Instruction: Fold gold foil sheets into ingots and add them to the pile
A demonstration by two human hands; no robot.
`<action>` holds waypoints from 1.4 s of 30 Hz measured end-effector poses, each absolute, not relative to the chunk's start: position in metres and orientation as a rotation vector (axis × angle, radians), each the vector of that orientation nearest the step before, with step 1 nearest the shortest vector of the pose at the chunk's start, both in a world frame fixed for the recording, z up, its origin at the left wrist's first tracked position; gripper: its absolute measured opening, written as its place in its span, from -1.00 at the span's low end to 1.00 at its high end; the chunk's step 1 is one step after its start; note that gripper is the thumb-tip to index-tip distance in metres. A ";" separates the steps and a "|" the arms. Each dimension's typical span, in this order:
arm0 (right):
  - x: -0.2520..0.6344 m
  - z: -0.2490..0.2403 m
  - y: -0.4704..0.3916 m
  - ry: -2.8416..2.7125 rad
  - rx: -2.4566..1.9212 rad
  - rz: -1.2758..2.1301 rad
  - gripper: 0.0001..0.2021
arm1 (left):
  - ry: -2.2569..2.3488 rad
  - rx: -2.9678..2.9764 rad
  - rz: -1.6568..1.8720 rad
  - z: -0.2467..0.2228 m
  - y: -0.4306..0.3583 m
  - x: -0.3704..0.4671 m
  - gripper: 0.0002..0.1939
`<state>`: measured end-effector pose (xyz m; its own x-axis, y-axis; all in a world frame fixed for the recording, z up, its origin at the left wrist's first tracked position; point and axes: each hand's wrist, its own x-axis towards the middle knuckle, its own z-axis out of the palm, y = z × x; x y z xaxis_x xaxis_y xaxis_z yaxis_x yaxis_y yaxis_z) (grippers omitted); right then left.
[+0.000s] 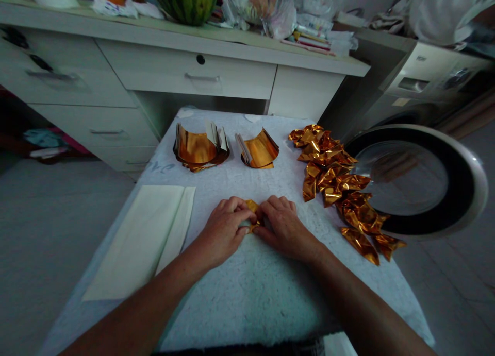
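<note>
Between my two hands, at the middle of the cloth-covered table point(247, 284), is a small piece of gold foil paper point(252, 206), mostly hidden by my fingers. My left hand point(226, 227) pinches its left side, thumb toward me. On the other side my right hand point(280, 224) has its fingers closed on the right part of the same foil. Farther back stand two curved stacks of gold foil sheets, a larger stack point(197, 147) on the left and a smaller stack point(260, 149) beside it. To the right lies a heap of folded, shiny gold foil pieces point(328, 160).
White paper sheets point(135, 237) lie at the table's left. Behind stands a white drawer cabinet point(201, 78) with a watermelon point(183, 0) and plastic bags point(278, 16) on top. An open round washing machine door point(467, 181) comes up against the table's right side.
</note>
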<state>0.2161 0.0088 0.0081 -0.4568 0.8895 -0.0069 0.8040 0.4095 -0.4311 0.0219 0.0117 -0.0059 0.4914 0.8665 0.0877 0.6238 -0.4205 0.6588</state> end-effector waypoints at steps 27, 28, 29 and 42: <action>0.229 0.022 0.010 -2.526 -1.284 0.638 -0.83 | 1.172 2.219 0.506 -0.002 0.011 0.016 -0.67; 0.229 0.021 0.011 -2.529 -1.274 0.619 -0.83 | 1.164 2.227 0.514 -0.003 0.011 0.015 -0.69; 0.229 0.020 0.011 -2.529 -1.260 0.600 -0.83 | 1.160 2.237 0.526 -0.003 0.011 0.015 -0.71; 0.231 0.015 0.013 -2.524 -1.183 0.502 -0.83 | 1.110 2.598 0.692 -0.003 0.006 0.021 -0.79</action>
